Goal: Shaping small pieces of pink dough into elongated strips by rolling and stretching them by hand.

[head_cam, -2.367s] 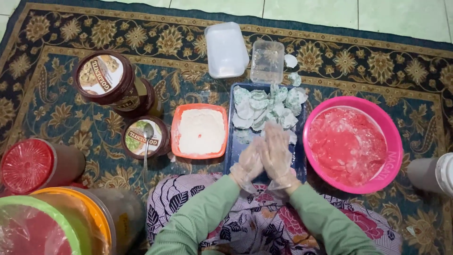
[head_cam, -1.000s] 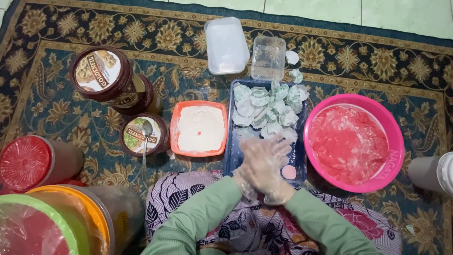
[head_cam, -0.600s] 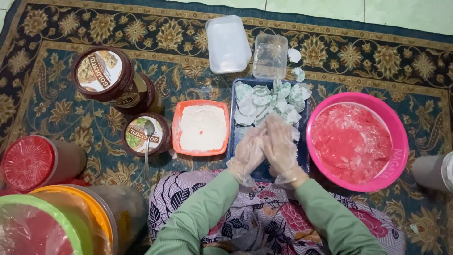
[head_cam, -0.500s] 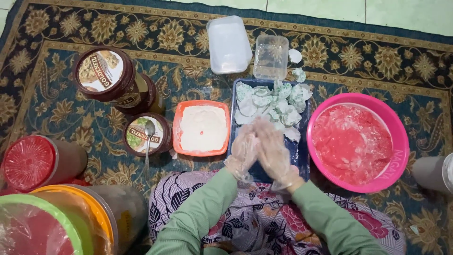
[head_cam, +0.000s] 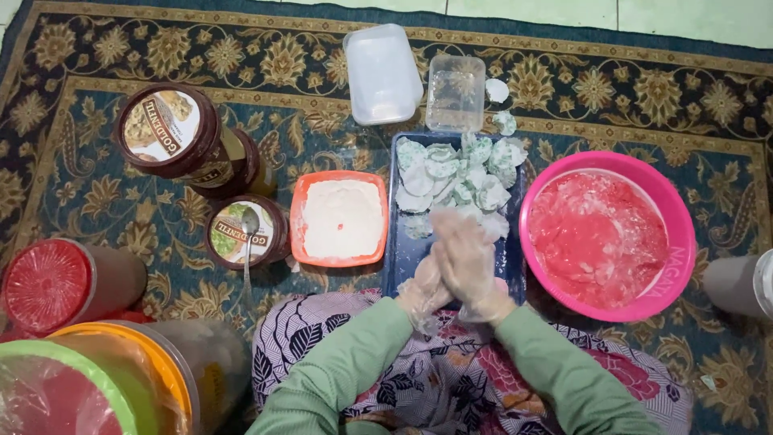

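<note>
Dough piece — hidden between the pressed palms above the near end of the blue tray [head_cam: 398, 266]; probably soft and sticky, best cupped lightly. Gloved left hand [head_cam: 424, 287] and right hand [head_cam: 469, 262] are clenched together around it. Tray holds pale green-white pieces [head_cam: 455, 179]; orange container [head_cam: 339, 218] holds white flour; pink basin [head_cam: 605, 234] holds reddish dough.

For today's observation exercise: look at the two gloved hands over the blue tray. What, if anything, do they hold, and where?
It cannot be told: the left hand and right hand are pressed palm to palm above the blue tray, hiding whatever may lie between them.
</note>
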